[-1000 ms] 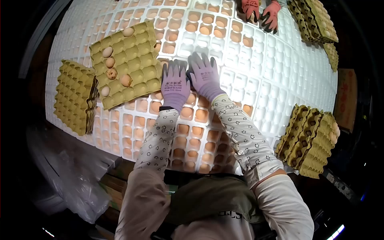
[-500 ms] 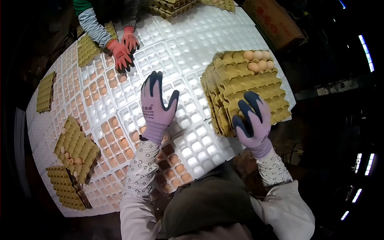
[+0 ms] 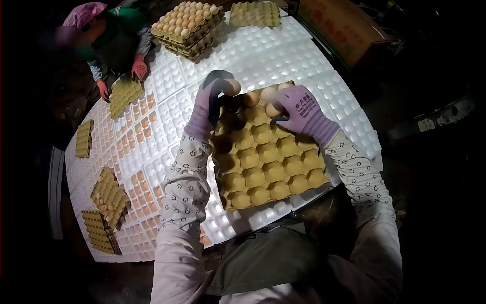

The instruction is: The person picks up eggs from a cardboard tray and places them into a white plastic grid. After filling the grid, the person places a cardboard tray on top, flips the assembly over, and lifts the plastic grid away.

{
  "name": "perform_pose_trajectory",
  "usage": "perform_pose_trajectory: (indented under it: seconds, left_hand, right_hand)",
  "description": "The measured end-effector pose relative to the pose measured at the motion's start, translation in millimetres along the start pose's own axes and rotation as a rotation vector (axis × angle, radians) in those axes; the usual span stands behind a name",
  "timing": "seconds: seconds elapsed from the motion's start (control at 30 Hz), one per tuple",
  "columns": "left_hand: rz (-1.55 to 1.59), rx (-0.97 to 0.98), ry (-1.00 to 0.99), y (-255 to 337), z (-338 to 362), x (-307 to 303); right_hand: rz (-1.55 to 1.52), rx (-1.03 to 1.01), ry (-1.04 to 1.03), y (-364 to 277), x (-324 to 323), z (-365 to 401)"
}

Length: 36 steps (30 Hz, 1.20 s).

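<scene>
In front of me lies a yellow-brown pulp egg tray [image 3: 268, 152], mostly bare cups, with a few eggs [image 3: 267, 94] along its far edge. My left hand [image 3: 206, 101], in a purple glove with dark fingertips, is closed on an egg [image 3: 232, 87] above the tray's far left corner. At the far right part of the tray, my right hand [image 3: 304, 111] in a matching glove has its fingers curled round an egg [image 3: 274, 109]. Those fingers partly cover the eggs beside it.
White foam trays [image 3: 273, 55] with square pockets cover the table, many at left holding eggs. A stack of full egg trays [image 3: 187, 25] stands at the back. A co-worker [image 3: 119, 40] handles a pulp tray [image 3: 125, 96] at far left. A cardboard box [image 3: 344, 30] is behind.
Both my hands have come to the pulp tray's far edge and closed on eggs. The tray now lies between my arms, further left. The co-worker's hands have moved to a pulp tray.
</scene>
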<state>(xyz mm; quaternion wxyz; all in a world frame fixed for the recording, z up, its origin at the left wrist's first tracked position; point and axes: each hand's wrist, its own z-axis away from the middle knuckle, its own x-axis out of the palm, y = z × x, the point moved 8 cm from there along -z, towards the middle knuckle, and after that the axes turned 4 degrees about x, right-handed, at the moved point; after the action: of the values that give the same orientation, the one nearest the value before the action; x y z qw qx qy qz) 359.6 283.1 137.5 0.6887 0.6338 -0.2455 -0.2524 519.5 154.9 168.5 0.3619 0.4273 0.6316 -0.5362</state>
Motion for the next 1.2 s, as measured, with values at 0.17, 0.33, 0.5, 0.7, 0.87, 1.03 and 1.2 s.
perform_pose_trajectory:
  seconds: [0.17,0.33,0.5,0.7,0.87,1.03,1.2]
  left_hand:
    - [-1.311,0.316,-0.141,4.9,-11.0,38.8]
    - [-0.769,0.162,-0.090,19.5,-35.2,23.2]
    - [-1.503,0.157,-0.166,37.0,-30.3,94.6]
    - [-1.117,0.219,0.086,36.3,-23.5,50.3]
    - [-0.343,0.598,0.187,24.8,38.7,-37.6]
    - [-0.244,0.349,0.383,-19.5,109.1,-98.6]
    - [1.102,0.112,0.251,-111.7,180.5,-171.0]
  right_hand:
    - [-1.465,0.250,0.107,109.4,-9.8,22.4]
    - [-0.147,0.174,-0.137,74.3,10.6,8.3]
    - [-0.476,0.231,0.009,76.3,-16.1,4.1]
    - [-1.428,0.492,0.004,90.7,-13.8,-7.2]
    - [0.218,0.025,-0.004,42.7,-15.6,-36.9]
    - [0.385,-0.033,0.027,51.4,-12.2,-42.8]
    - [-0.491,0.031,0.066,7.3,-10.1,-30.3]
